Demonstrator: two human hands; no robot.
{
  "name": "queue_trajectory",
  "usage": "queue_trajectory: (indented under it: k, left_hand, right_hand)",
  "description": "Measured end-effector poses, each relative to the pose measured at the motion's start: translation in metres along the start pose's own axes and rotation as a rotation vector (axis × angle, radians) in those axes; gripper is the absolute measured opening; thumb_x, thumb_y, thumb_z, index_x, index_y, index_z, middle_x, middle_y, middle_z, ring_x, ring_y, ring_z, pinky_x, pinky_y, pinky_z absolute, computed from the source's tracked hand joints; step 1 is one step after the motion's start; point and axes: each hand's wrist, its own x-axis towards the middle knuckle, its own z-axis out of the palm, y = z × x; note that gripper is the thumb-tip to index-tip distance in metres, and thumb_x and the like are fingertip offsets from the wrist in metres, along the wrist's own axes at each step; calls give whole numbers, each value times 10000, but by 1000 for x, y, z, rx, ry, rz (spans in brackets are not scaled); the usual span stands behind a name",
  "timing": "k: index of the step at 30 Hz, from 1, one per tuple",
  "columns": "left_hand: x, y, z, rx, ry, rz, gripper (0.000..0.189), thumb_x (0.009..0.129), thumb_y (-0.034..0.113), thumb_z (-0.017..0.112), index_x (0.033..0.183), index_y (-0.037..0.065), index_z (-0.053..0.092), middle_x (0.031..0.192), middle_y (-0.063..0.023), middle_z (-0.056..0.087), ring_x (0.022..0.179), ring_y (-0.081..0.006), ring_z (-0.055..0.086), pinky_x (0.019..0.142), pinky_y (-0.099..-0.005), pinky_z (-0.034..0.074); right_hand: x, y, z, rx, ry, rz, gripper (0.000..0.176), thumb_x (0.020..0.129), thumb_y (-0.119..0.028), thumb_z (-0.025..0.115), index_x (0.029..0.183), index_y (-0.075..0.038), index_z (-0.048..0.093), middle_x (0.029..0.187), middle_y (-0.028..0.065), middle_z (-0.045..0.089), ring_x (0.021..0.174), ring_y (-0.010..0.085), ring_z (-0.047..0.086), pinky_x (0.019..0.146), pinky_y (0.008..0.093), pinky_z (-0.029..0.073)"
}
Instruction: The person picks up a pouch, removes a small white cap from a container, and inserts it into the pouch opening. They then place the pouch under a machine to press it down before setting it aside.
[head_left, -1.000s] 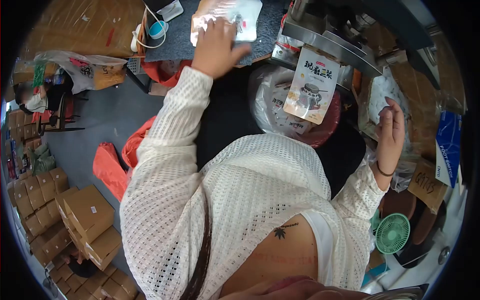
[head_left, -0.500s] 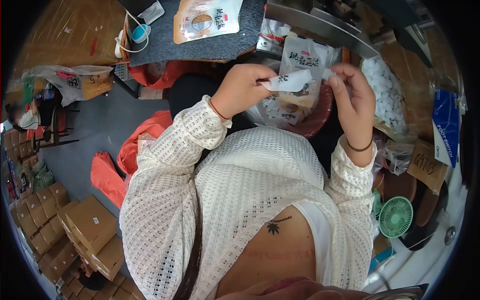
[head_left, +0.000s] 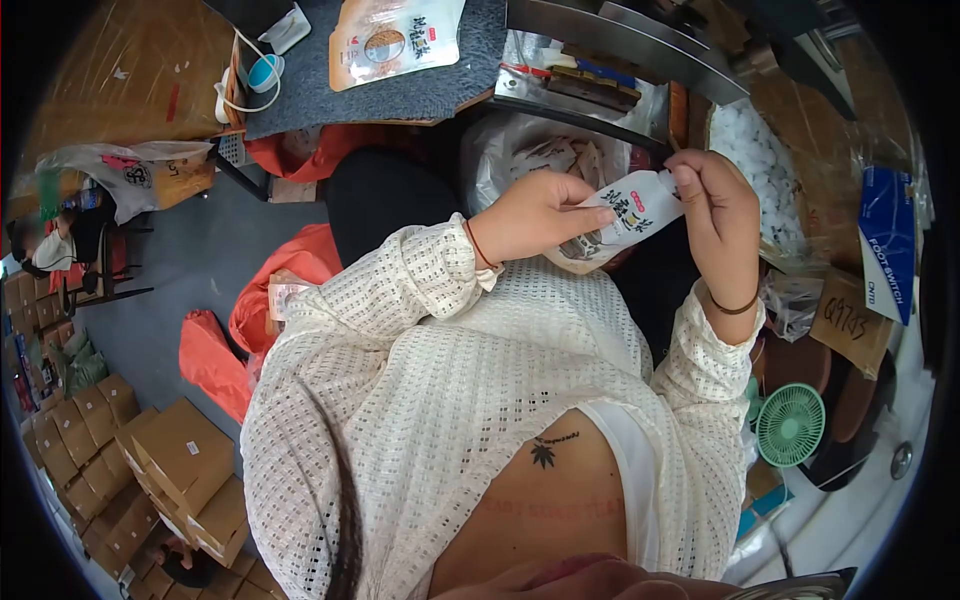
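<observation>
A white spout pouch with dark printed characters and a small red label is held tilted in front of my body. My left hand pinches its left side between thumb and fingers. My right hand is closed at the pouch's upper right corner, and its fingertips cover most of the spout. Whether a cap is between those fingers cannot be made out. Just behind the pouch, a clear plastic bag lines a container with more printed pouches inside. To the right lies a bag of small white pieces.
A printed pouch lies on the grey cloth-covered table. A metal machine edge runs across the top. A green fan and a blue foot-switch box are at right. Cardboard boxes are stacked at left, where another person sits.
My hands have come closer together. The pouch now faces up flat between them, and my right fingers have moved onto its spout corner. The upright pouch seen behind is no longer there.
</observation>
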Motion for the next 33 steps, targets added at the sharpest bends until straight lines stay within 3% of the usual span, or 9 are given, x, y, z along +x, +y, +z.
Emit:
queue_trajectory:
  k: [6,9,13,16,18,24,27,30,33]
  left_hand:
    - [0,4,2,26,-12,-1,320,1010,221,714,1177,-52,732,1013,-79,774,869,-88,700,802,-262,579]
    - [-1,8,2,-27,-45,-92,330,1015,236,708,1188,-45,727,1036,-75,773,896,-93,701,806,-250,575]
    - [-2,0,8,-183,-165,-122,345,1019,201,693,1265,-40,685,1163,-84,751,999,-111,699,905,-284,567]
    - [-2,2,4,-250,-249,-162,334,1004,142,694,1281,-43,673,1206,-106,742,1037,-139,709,946,-313,567]
    - [2,-1,-4,-324,-190,-144,331,991,107,695,1283,-46,668,1224,-126,736,1059,-166,717,960,-320,569]
    - [30,27,-42,-459,27,-73,320,944,65,703,1204,-118,665,1156,-198,740,969,-239,752,854,-355,620]
    - [25,26,-54,-317,47,-153,327,952,27,688,1260,-71,634,1180,-174,731,1010,-239,738,876,-384,615]
    - [19,15,-71,-170,121,81,328,1023,26,583,1350,-3,579,1194,-129,710,1124,-249,678,955,-366,570]
    - [20,2,-183,619,805,254,477,1081,255,515,1441,-56,488,1312,-231,560,1216,-338,557,1082,-432,441]
  right_hand:
    - [-6,3,8,261,112,142,116,993,-89,659,1022,13,706,871,137,680,744,261,646,692,332,503]
    - [-1,4,7,-8,47,-6,124,994,-96,663,1028,15,708,872,143,677,766,283,656,709,334,509]
    - [-1,7,1,67,-111,-21,159,1005,-132,662,1065,3,720,899,139,703,818,282,672,754,339,522]
    - [-5,30,1,12,114,-57,200,1024,-155,641,1119,1,721,920,119,724,821,236,675,753,329,521]
    - [-9,27,-16,131,193,260,206,1060,-148,587,1108,7,714,838,33,656,789,122,607,728,277,488]
    - [-21,44,-5,364,244,169,96,1022,-96,599,960,-27,575,887,-12,534,814,85,468,740,248,414]
    - [-35,33,1,116,184,146,285,832,-20,614,1114,-16,570,1022,161,570,904,299,568,810,401,489]
    - [-40,48,11,248,170,50,176,937,-51,600,1087,21,541,1011,215,521,913,357,554,841,423,478]
    - [-34,53,9,134,159,113,267,913,-199,744,1059,2,647,1023,228,669,975,427,664,828,478,518]
